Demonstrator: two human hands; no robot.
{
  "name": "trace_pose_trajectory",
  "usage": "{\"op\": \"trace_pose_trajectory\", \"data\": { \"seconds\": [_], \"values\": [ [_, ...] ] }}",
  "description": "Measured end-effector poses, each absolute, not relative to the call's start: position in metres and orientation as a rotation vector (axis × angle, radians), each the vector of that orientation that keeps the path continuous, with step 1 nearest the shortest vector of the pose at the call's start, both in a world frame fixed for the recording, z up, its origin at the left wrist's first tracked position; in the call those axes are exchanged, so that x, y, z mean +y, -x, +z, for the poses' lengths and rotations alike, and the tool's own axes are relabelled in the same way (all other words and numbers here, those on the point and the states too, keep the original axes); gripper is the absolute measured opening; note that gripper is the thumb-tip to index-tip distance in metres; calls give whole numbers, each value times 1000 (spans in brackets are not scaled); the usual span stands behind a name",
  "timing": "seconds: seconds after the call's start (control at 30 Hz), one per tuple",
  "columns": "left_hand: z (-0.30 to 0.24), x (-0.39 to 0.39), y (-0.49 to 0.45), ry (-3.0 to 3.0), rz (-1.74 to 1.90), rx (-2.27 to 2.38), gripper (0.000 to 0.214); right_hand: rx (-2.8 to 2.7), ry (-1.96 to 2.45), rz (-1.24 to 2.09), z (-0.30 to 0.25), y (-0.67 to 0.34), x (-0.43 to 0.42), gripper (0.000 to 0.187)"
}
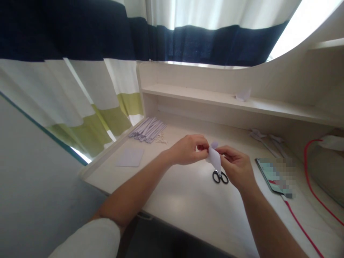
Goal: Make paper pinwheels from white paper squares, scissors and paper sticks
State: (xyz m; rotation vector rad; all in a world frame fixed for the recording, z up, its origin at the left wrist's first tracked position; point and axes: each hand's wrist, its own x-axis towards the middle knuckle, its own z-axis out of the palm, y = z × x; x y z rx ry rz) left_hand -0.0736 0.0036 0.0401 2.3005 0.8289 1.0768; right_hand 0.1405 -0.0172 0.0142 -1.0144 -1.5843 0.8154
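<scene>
White desk [174,195] beneath, left hand [189,150] and right hand [238,166] (pinched closed) hold pale paper [214,158].

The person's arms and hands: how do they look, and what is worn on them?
The left hand and right hand are bare, no gloves or watches showing. On the left, a white sleeve leaves the forearm bare; no right sleeve shows.

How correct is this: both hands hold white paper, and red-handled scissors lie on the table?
Wrong colour: the head view shows black-handled scissors on the table. The rest stands: left hand and right hand hold white paper.
</scene>
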Motion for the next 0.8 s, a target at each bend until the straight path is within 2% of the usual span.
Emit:
{"op": "trace_pose_trajectory", "data": {
  "seconds": [0.2,0.47,0.8],
  "values": [
    [20,-9,75,-2212,1093,952,9,-1414,1004,1156,-15,-136,-19,18],
    [28,-23,86,-2252,1084,950,5,-1188,965,1421,-33,-120,-27,24],
    [31,-11,108,-2126,1179,999,12,-1018,855,1578,-30,-118,-31,28]
  ]
}}
